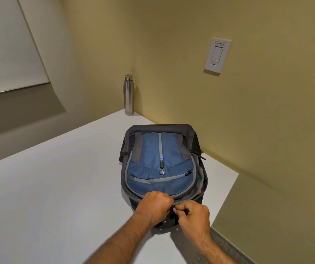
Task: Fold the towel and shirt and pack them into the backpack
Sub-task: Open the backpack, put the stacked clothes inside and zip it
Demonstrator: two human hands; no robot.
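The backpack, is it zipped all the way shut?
No. The backpack gapes along its right side, orange showing inside. Both hands, left and right, pinch at the zipper.

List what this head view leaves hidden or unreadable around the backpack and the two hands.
- Towel and shirt: neither shows; the backpack walls hide its contents, apart from an orange sliver in the open right-side gap.
- Zipper pull: covered by the left hand and right hand.
- Wall switch label: too small to read.
- Backpack's near end: hidden behind both hands.
- Steel bottle: contents not visible.
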